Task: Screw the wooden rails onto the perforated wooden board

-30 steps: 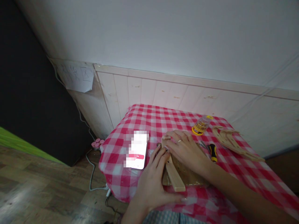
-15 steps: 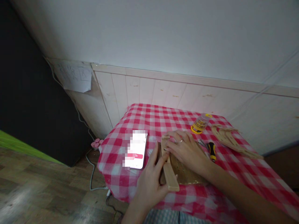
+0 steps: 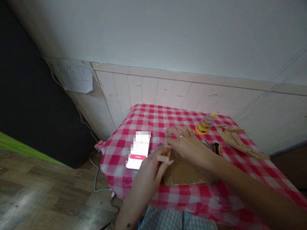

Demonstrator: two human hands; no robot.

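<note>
Both hands are closed on a pale wooden piece (image 3: 163, 158), whose squared near end is tipped up toward me. My left hand (image 3: 151, 164) wraps the near part, thumb on its right side. My right hand (image 3: 184, 142), with a ring on one finger, grips the far end. Fingers hide much of the piece's middle. Under the hands lies a brown board (image 3: 185, 174) with small holes in its top, wrapped in something shiny. Just right of my right hand is a black and yellow screwdriver handle (image 3: 216, 148), beside small metal parts (image 3: 208, 144).
A lit phone (image 3: 137, 153) lies left of my left hand on the red checked tablecloth (image 3: 153, 119). Farther back stands a clear jar with a yellow base (image 3: 204, 124). Curved wooden pieces (image 3: 233, 142) rest at the right. A panelled wall (image 3: 165, 91) borders the table's far side.
The wooden piece has turned: its near end has risen off the board and moved left, and now points at me. My left hand has closed around it. My right hand stays at the far end.
</note>
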